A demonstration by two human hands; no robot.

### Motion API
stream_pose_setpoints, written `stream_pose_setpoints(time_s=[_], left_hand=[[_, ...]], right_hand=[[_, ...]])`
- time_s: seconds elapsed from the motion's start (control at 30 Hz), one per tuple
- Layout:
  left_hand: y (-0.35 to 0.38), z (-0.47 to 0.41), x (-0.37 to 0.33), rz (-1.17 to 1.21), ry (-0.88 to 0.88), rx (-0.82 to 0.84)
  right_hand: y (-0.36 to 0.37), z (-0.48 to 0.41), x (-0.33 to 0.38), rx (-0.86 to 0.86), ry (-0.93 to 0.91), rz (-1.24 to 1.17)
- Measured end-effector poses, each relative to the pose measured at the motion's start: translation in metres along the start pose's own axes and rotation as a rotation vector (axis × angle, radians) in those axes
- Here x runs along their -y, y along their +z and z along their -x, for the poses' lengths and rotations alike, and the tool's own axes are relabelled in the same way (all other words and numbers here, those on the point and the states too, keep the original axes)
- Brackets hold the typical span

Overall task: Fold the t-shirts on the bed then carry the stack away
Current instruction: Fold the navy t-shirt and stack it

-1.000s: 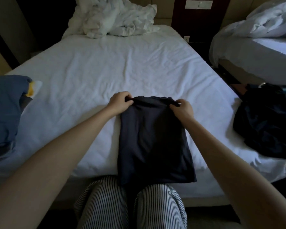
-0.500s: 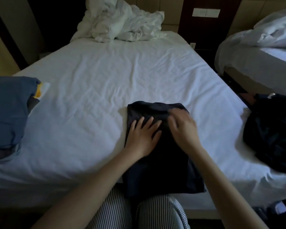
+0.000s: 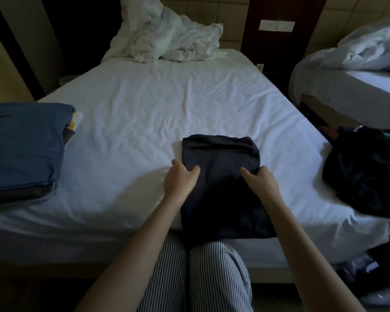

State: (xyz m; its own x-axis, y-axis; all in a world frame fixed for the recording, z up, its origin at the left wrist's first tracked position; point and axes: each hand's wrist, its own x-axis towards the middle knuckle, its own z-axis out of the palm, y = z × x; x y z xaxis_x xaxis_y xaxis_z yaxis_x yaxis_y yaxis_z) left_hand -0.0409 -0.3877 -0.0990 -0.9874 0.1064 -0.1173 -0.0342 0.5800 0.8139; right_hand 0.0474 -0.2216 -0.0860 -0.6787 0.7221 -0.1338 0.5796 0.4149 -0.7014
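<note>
L hand (image 3: 180, 179) & R hand (image 3: 262, 182) moved off top to sides, each pinching edge of navy t-shirt (image 3: 218, 154) between them

The dark t-shirt (image 3: 221, 163) is soft, matt cloth. The bed (image 3: 167, 104) wears a creased white matt sheet. The blue folded stack (image 3: 25, 143) looks like smooth cloth, perhaps cotton.

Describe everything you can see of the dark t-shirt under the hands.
The t-shirt is dark navy, soft plain cloth, folded into a long narrow rectangle. It lies flat on the white bed, lengthwise away from the person, its far end rounded by a fold, its near end overhanging the bed's edge. The left hand grips its left edge and the right hand its right edge, thumbs on top, about halfway along.
</note>
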Motion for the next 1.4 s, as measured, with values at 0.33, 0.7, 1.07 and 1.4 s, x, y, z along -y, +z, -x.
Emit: stream_pose_setpoints(time_s=[0.33, 0.7, 1.07, 1.4], left_hand=[[-0.031, 0.002, -0.007, 0.760, -0.077, 0.477], [-0.181, -0.005, 0.027, 0.862, 0.126, 0.228], [-0.398, -0.077, 0.051, 0.624, 0.201, -0.206], [-0.428, -0.114, 0.126, -0.513, 0.158, -0.481]], right_hand=[[0.003, 0.021, 0.030, 0.255, 0.100, -0.553], [0.074, 0.078, 0.157, 0.467, -0.031, -0.773], [0.162, 0.097, 0.347, 0.863, -0.388, -0.843], [0.244, 0.140, 0.350, 0.424, -0.918, -0.052]])
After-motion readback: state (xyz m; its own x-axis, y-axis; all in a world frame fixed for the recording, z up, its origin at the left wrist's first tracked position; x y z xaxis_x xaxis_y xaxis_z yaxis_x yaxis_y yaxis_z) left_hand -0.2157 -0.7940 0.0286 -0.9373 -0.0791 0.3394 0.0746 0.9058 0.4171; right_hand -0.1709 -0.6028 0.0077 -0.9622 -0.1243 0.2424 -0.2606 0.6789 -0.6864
